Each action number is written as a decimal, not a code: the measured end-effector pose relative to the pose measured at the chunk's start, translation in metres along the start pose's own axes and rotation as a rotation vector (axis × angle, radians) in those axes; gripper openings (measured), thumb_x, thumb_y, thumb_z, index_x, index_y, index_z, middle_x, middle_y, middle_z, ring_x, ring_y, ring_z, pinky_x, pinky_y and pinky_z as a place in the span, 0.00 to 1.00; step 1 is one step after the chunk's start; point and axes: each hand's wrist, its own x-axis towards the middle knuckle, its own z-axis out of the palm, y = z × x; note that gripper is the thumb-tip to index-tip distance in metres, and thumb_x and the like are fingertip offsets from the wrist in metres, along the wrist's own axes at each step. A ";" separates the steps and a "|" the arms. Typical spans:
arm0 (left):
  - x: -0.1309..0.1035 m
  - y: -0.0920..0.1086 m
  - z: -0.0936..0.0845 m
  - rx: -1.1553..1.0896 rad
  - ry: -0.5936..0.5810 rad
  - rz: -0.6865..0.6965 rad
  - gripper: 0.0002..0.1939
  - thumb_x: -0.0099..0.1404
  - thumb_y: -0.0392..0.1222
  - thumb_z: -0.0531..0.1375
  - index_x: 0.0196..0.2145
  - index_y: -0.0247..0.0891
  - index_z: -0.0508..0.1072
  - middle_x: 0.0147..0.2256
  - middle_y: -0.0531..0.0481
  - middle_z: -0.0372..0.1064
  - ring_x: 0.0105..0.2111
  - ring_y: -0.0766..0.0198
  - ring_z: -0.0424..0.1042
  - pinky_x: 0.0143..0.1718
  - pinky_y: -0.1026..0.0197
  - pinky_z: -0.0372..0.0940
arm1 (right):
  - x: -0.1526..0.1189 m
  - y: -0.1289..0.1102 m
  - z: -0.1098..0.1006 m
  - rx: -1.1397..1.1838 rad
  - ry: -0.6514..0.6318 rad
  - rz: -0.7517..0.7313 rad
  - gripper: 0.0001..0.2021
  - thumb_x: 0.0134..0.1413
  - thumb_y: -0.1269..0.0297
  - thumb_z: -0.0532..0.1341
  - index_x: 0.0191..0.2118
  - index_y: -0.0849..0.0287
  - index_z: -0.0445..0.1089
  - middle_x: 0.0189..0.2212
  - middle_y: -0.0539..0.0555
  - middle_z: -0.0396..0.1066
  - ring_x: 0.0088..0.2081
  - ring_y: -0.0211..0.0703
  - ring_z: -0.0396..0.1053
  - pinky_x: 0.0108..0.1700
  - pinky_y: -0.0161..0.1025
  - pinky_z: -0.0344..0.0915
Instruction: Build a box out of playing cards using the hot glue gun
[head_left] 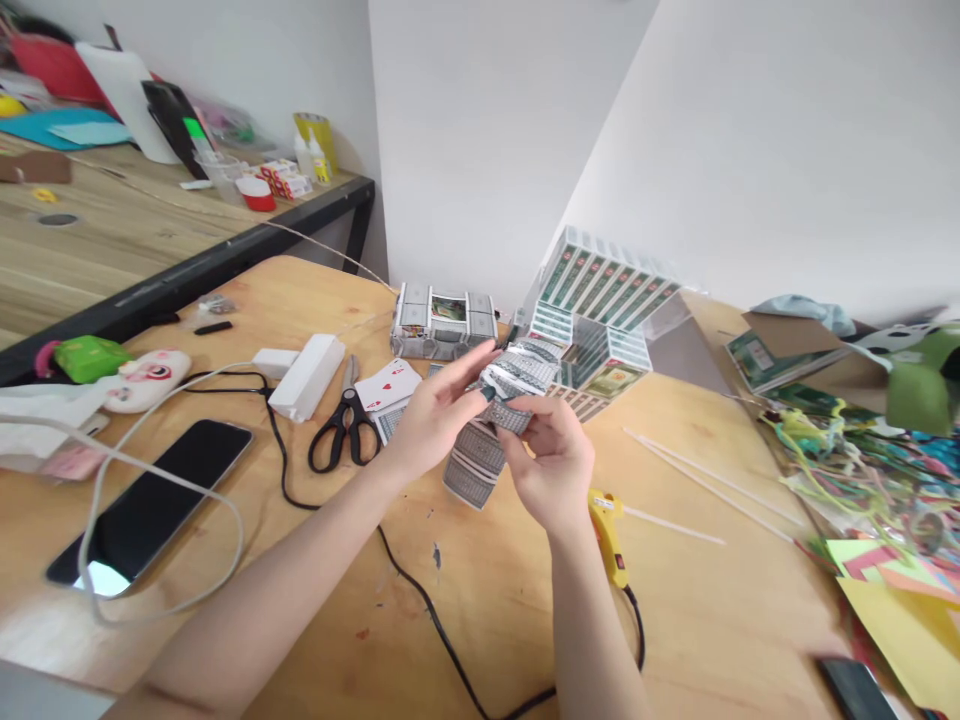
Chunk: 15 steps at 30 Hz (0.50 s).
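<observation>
L hand [442, 410] & R hand [553, 460]: fingers pinching grey patt. card piece [529, 362], folded, glossy | pos: held abv smooth wood tabletop [712, 620], nr rect. card boxes [611, 290] | yel. plastic glue gun [611, 545] by R forearm

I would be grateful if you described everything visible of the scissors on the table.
The scissors have black handles, seemingly plastic, with two finger loops, and greyish, metallic-looking blades that appear closed. They lie flat on the wooden table, blades pointing away from the camera. A white block lies to their left and playing cards to their right; whether the cards touch them is unclear. Neither the left hand nor the right hand touches them.
</observation>
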 end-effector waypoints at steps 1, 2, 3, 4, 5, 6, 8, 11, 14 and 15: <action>-0.001 0.002 -0.001 0.050 -0.024 0.073 0.29 0.60 0.37 0.58 0.59 0.44 0.62 0.59 0.46 0.62 0.59 0.54 0.61 0.58 0.51 0.59 | 0.001 -0.004 -0.004 0.054 -0.032 0.015 0.11 0.50 0.74 0.60 0.40 0.54 0.66 0.32 0.52 0.72 0.33 0.40 0.73 0.35 0.37 0.71; -0.003 0.006 -0.003 0.112 -0.046 0.155 0.30 0.59 0.37 0.60 0.59 0.45 0.61 0.60 0.46 0.59 0.60 0.54 0.59 0.58 0.51 0.60 | 0.003 -0.008 -0.008 0.108 -0.061 0.028 0.13 0.51 0.73 0.60 0.42 0.54 0.65 0.35 0.53 0.72 0.35 0.41 0.73 0.36 0.38 0.72; -0.004 0.010 -0.006 0.193 -0.070 0.233 0.29 0.58 0.37 0.61 0.57 0.46 0.61 0.61 0.46 0.57 0.61 0.53 0.57 0.58 0.51 0.60 | 0.004 -0.012 -0.011 0.156 -0.091 0.038 0.14 0.51 0.73 0.61 0.44 0.53 0.64 0.37 0.54 0.71 0.37 0.42 0.73 0.37 0.38 0.72; -0.006 0.015 -0.009 0.289 -0.088 0.297 0.28 0.57 0.36 0.62 0.55 0.46 0.63 0.62 0.46 0.54 0.62 0.53 0.54 0.59 0.50 0.59 | 0.005 -0.015 -0.014 0.196 -0.119 0.048 0.16 0.51 0.73 0.61 0.46 0.53 0.64 0.38 0.54 0.71 0.38 0.42 0.73 0.37 0.39 0.72; -0.008 0.021 -0.012 0.392 -0.109 0.334 0.26 0.56 0.35 0.63 0.52 0.45 0.65 0.62 0.46 0.53 0.63 0.52 0.53 0.59 0.50 0.59 | 0.005 -0.018 -0.016 0.230 -0.149 0.059 0.17 0.52 0.73 0.61 0.47 0.52 0.63 0.39 0.54 0.71 0.39 0.42 0.73 0.37 0.39 0.72; -0.010 0.027 -0.015 0.486 -0.141 0.341 0.23 0.56 0.34 0.63 0.49 0.45 0.67 0.62 0.46 0.53 0.62 0.52 0.54 0.59 0.51 0.60 | 0.005 -0.021 -0.018 0.257 -0.178 0.070 0.18 0.52 0.74 0.61 0.48 0.52 0.63 0.40 0.54 0.70 0.39 0.42 0.72 0.38 0.39 0.72; -0.014 0.039 -0.021 0.593 -0.205 0.327 0.20 0.57 0.34 0.62 0.48 0.45 0.68 0.58 0.47 0.59 0.59 0.56 0.61 0.56 0.54 0.64 | 0.005 -0.024 -0.019 0.293 -0.227 0.094 0.18 0.52 0.74 0.60 0.48 0.52 0.63 0.40 0.55 0.70 0.41 0.43 0.72 0.39 0.40 0.72; -0.018 0.051 -0.025 0.720 -0.229 0.274 0.21 0.56 0.35 0.62 0.48 0.45 0.68 0.56 0.49 0.63 0.56 0.59 0.64 0.50 0.60 0.70 | 0.004 -0.023 -0.016 0.316 -0.258 0.117 0.17 0.52 0.74 0.59 0.47 0.52 0.63 0.39 0.54 0.70 0.41 0.43 0.72 0.40 0.41 0.72; -0.019 0.053 -0.026 0.840 -0.202 0.267 0.24 0.54 0.33 0.62 0.50 0.44 0.67 0.56 0.50 0.64 0.54 0.60 0.66 0.49 0.62 0.70 | 0.005 -0.020 -0.010 0.323 -0.254 0.122 0.16 0.52 0.74 0.59 0.46 0.53 0.62 0.38 0.53 0.70 0.40 0.43 0.71 0.41 0.42 0.72; -0.018 0.052 -0.025 0.875 -0.194 0.279 0.24 0.54 0.33 0.61 0.50 0.43 0.67 0.55 0.51 0.65 0.53 0.60 0.67 0.50 0.63 0.69 | 0.005 -0.019 -0.009 0.321 -0.249 0.124 0.16 0.52 0.73 0.60 0.46 0.53 0.62 0.39 0.53 0.70 0.40 0.43 0.71 0.41 0.43 0.72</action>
